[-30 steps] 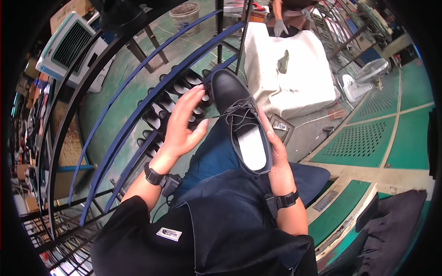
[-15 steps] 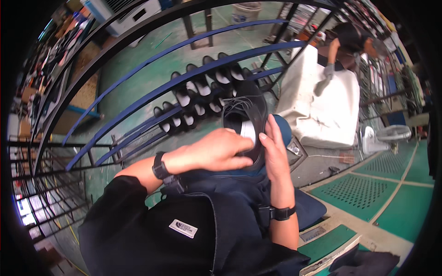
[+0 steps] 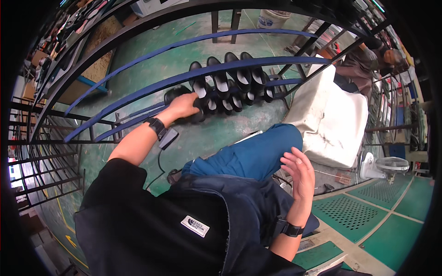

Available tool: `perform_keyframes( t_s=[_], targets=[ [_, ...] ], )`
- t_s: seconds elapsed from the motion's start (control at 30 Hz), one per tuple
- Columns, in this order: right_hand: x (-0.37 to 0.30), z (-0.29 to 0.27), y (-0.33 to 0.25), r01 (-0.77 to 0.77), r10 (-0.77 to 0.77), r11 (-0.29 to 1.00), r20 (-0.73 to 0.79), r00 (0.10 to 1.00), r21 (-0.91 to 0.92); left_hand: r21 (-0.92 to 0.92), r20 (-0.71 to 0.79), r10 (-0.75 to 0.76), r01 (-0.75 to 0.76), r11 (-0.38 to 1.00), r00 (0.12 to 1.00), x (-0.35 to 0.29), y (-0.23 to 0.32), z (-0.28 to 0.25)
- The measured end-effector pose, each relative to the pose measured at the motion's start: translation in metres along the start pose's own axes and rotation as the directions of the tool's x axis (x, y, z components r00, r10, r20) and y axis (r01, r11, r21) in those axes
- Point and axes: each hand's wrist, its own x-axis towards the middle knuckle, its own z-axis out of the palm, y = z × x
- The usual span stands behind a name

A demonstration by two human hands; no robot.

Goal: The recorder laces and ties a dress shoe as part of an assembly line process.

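Observation:
My left hand point(image 3: 185, 106) reaches out to a rack and is closed on a black shoe point(image 3: 171, 94) at the left end of a row. My fingers cover part of this shoe, and its laces do not show. Beside it, several black shoes point(image 3: 221, 85) with pale insoles hang in two rows on the blue rails point(image 3: 138, 99). Over my right thigh, my right hand point(image 3: 299, 172) is raised with its fingers apart, holding nothing.
A white block-shaped cover point(image 3: 331, 124) stands to the right, with another person point(image 3: 363, 64) behind it. Green perforated panels point(image 3: 352, 216) and a white fan point(image 3: 389, 165) lie on the right. A bucket point(image 3: 272, 19) stands at the back. Black rack bars arch overhead.
Both hands were on a laced black shoe before me, the left at its opening. Now my left hand is out at the rack on a shoe, and my right hand is off, empty. The view has shifted.

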Motion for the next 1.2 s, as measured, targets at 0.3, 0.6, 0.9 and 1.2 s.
perform_keyframes(
  t_s=[0.3, 0.6, 0.9, 1.2],
  targets=[
    [-0.007, 0.000, -0.003, -0.057, 0.061, 0.994, 0.037, 0.997, -0.090, 0.221, -0.324, -0.110, 0.188, 0.957, 0.940, 0.006, -0.113, 0.095],
    [-0.106, -0.087, -0.079, -0.032, -0.067, 0.920, -0.238, 0.969, -0.391, -0.326, -0.168, 0.590, -0.610, 0.722, 0.789, 0.046, 0.158, 0.051],
    [-0.355, -0.155, -0.103, -0.140, -0.171, 0.936, -0.766, 0.619, -0.322, -0.640, -0.004, 0.725, -0.559, 0.527, 0.688, 0.051, 0.263, 0.085],
    [-0.638, -0.146, 0.078, -0.447, -0.311, 0.881, -0.900, -0.304, -0.154, -0.589, 0.071, 0.712, -0.547, 0.595, 0.698, -0.010, 0.326, 0.059]
  ],
)
